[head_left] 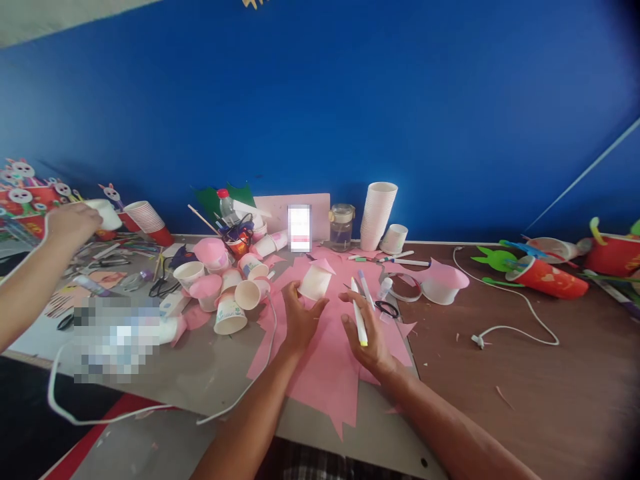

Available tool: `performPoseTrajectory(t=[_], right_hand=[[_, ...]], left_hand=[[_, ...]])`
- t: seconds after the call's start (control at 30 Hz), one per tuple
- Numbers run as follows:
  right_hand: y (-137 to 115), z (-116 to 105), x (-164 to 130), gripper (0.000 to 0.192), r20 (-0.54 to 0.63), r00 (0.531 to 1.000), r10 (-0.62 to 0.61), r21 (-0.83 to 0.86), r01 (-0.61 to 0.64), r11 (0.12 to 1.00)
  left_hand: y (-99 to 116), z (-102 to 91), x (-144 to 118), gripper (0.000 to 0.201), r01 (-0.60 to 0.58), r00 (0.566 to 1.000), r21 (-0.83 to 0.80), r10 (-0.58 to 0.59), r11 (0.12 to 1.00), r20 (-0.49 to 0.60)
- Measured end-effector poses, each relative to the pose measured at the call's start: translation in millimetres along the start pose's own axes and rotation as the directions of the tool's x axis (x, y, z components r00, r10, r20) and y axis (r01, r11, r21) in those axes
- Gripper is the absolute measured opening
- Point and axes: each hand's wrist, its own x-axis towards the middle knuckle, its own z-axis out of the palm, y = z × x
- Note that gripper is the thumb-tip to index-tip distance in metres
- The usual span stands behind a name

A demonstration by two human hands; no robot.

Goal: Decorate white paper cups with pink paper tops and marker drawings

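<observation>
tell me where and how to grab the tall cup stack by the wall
Probably around the middle of the stack, from the front: it stands tall and slim, so a top grip might tip it. The blue wall is behind; a jar and a white cup flank it. The right hand is nearer but holds a marker.

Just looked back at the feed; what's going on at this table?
The person's left hand holds a paper cup, with pink paper at its top, over a jagged pink sheet. The right hand holds a white marker. At the left, another person's hand holds a white cup.
</observation>
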Motion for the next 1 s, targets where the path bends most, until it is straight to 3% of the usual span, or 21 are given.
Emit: performPoseTrajectory(t=[0.1,0.2,0.43,0.63,0.73,0.87,1.0], right_hand=[[-2,3,0,0.035,-0.031,0.999,0.034,0.086,-0.031,0.996],[1,10,0,0.04,-0.084,0.986,0.147,0.247,-0.122,0.961],[5,11,4,0.045,-0.103,0.929,0.357,0.375,-0.296,0.878],[10,9,6,0.046,-0.102,0.867,0.488,0.389,-0.417,0.821],[12,8,7,0.051,-0.092,0.834,0.544,0.383,-0.474,0.793],[10,6,10,0.051,-0.05,0.797,0.601,0.483,-0.508,0.713],[8,6,11,0.048,0.047,0.776,0.629,0.58,-0.534,0.616]], left_hand=[[-2,1.5,0,0.067,0.094,0.994,-0.08,-0.09,0.992,0.061],[-2,3.1,-2,0.069,0.117,0.989,-0.131,-0.103,0.985,0.107],[12,4.7,-12,0.069,-0.151,0.971,-0.067,0.16,0.986,0.178],[17,1.0,-20,0.039,-0.204,0.929,-0.113,0.229,0.972,0.291],[18,1.2,-21,0.03,-0.099,0.945,-0.22,0.161,0.97,0.284],[12,3.1,-13,0.027,0.172,0.974,-0.405,-0.094,0.898,0.207],[0,3.9,-2,0.032,0.368,0.923,-0.48,-0.25,0.796,0.294]])
